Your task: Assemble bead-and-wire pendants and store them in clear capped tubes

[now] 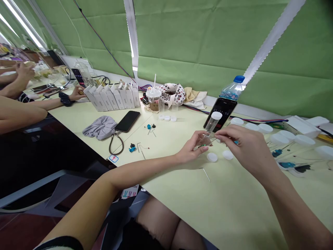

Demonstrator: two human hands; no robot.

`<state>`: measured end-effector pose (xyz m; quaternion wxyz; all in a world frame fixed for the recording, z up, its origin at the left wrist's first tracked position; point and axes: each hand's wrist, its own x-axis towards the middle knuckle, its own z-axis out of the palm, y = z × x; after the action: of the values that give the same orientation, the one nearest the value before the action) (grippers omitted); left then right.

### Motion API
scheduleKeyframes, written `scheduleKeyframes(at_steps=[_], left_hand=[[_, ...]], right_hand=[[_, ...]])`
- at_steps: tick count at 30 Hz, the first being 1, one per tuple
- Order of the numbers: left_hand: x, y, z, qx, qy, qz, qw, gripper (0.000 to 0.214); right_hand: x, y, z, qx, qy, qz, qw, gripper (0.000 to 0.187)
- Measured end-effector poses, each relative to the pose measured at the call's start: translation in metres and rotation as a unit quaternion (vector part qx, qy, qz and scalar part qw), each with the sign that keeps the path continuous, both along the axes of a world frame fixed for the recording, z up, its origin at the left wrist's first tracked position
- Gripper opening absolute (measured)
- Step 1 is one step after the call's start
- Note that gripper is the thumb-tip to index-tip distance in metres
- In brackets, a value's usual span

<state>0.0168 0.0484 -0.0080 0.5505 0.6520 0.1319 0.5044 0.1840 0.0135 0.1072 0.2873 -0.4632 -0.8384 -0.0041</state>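
Observation:
My left hand (194,147) is closed around a small clear plastic piece (204,139) with a bit of green at its lower edge. Close beside it, my right hand (241,142) pinches at the same spot; a thin bit shows at its fingertips, too small to name. Just behind the hands stands a clear tube with a white cap (216,116), in front of a phone (223,108) showing a timer. Two white round caps (212,157) lie below my fingers. Nearer to me rests a thin L-shaped hex key (206,174).
White-capped containers (279,139) and blue metal parts (287,164) sit at right. Leftward lie a black phone (128,121), a grey scrunchie (100,127), small blue parts (132,148) and white boxes (111,97). A drink cup (153,99) stands behind. Another person's hand (76,93) is at left.

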Motion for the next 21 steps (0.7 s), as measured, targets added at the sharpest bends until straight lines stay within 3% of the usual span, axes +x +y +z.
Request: scheduleKeyframes(at_steps=[11,17,21], left_hand=[[-0.0011,-0.0012,-0.0008,0.017,0.009,-0.018,1.000,0.045],[0.0025,-0.0030,-0.0010,-0.013,0.001,0.017,1.000,0.044],[0.0024,-0.0023,0.0005,-0.018,0.012,0.036,0.999,0.043]], right_hand=[[0.0021,-0.0005,0.0047,-0.103,-0.001,-0.006,0.995,0.028],[-0.0029,-0.0020,0.0032,-0.129,-0.067,0.009,0.989,0.046],[-0.0050,-0.0020,0.0019,-0.147,-0.086,-0.003,0.985,0.042]])
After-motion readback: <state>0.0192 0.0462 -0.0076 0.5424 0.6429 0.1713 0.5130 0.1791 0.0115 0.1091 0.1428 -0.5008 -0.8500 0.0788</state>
